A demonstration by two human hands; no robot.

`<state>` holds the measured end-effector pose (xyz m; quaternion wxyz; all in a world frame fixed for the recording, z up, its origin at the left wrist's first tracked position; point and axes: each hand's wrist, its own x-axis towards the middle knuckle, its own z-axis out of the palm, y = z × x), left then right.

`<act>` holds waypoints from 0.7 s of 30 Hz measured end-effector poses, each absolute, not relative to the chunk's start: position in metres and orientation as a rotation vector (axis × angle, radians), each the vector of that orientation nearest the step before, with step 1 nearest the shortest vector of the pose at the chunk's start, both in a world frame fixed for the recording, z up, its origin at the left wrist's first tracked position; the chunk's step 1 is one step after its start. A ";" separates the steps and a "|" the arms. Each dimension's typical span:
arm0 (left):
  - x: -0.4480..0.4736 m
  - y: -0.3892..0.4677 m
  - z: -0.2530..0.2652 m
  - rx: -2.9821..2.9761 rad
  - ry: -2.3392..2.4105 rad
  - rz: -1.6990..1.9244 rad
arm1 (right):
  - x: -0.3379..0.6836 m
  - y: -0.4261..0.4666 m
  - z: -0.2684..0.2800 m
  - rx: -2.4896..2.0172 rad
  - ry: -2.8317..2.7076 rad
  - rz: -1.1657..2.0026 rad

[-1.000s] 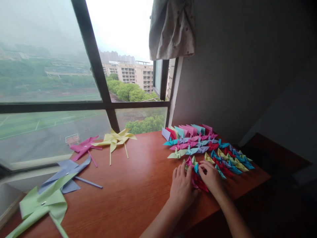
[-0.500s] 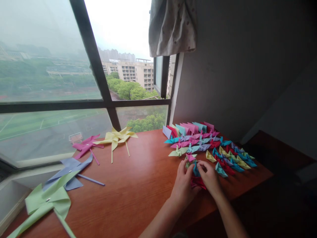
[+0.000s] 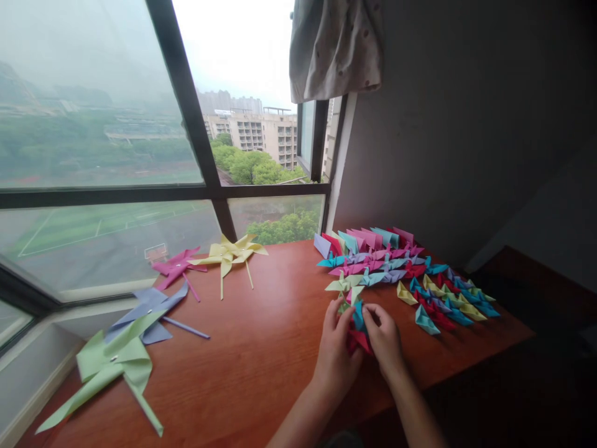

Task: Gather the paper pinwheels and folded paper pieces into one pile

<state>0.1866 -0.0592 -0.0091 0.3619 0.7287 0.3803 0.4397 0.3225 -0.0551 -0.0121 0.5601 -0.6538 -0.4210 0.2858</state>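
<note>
My left hand and my right hand are closed round a multicoloured folded-paper piece above the table's near right part. Its blue part shows between my fingertips, with red paper below and some pink and green at the top. My fingers cover much of it, so its full shape is hidden. Just beyond my hands, pale green paper cranes stand at the front of rows of coloured cranes. To the right of my right hand sit several folded paper boats, a turquoise boat being the nearest.
Paper pinwheels lie along the window side: light green, lavender, magenta and yellow. Folded paper pieces stand in a row at the back. The wooden table ends at a right-hand edge beside a dark area.
The view has swung slightly left, so the table and pinwheels appear further right. My hands have shifted a little, and the pink top of the held paper piece is now more covered.
</note>
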 end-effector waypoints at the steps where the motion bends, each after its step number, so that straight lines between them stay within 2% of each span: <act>1: 0.181 -0.060 -0.008 1.869 1.003 1.153 | 0.313 -0.054 -0.011 -1.523 -0.975 0.693; 7: 0.132 -0.045 -0.001 1.804 1.267 1.340 | 0.232 -0.025 -0.003 -1.396 -0.999 0.821; 14: 0.021 0.010 0.027 1.905 1.649 1.484 | 0.129 0.034 0.035 -1.227 -1.360 0.964; 21: -0.057 0.021 0.048 1.980 1.981 1.371 | 0.123 0.047 0.054 -1.220 -1.446 0.978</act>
